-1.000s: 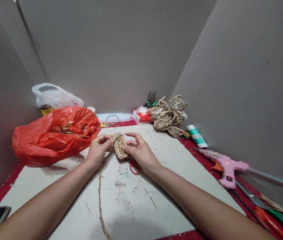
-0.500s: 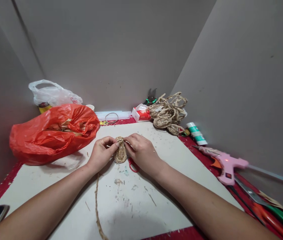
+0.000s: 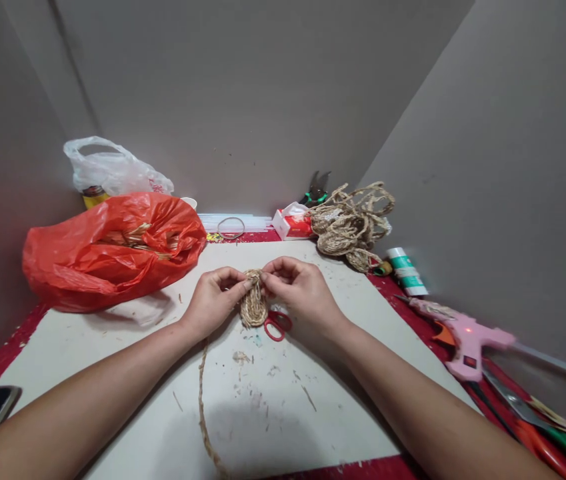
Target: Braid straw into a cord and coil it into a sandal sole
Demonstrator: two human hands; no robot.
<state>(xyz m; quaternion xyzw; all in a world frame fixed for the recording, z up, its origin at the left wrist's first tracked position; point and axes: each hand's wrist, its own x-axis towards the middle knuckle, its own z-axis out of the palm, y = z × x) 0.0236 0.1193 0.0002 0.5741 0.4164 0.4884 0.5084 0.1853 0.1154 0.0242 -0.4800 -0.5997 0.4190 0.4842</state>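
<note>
Where the braided coil (image 3: 253,312) sits: between the two hands, over the white sheet (image 3: 153,420) on the counter (image 3: 15,340), its rounded end toward the person; whether it touches the sheet, I cannot tell.
Left hand (image 3: 217,300): thumb and forefinger pinching the coil's far end, left side.
Right hand (image 3: 307,290): thumb and fingers pinching that end from the right.
Coil's feel: probably light, springy and rough, hardly slippery; the rows could spread if squeezed unevenly.
Good hold: likely the far end, where the rows bunch, with fingertips on both flanks.
Cord (image 3: 203,413): emerges beside the left wrist and leaves at the bottom edge; its link to the coil is hidden.
Red handle loops (image 3: 277,339): just beside the coil; the rest is out of sight.
Under the fingertips: strand ends too small to make out.
Large shears (image 3: 533,433): cut off at lower right.
</note>
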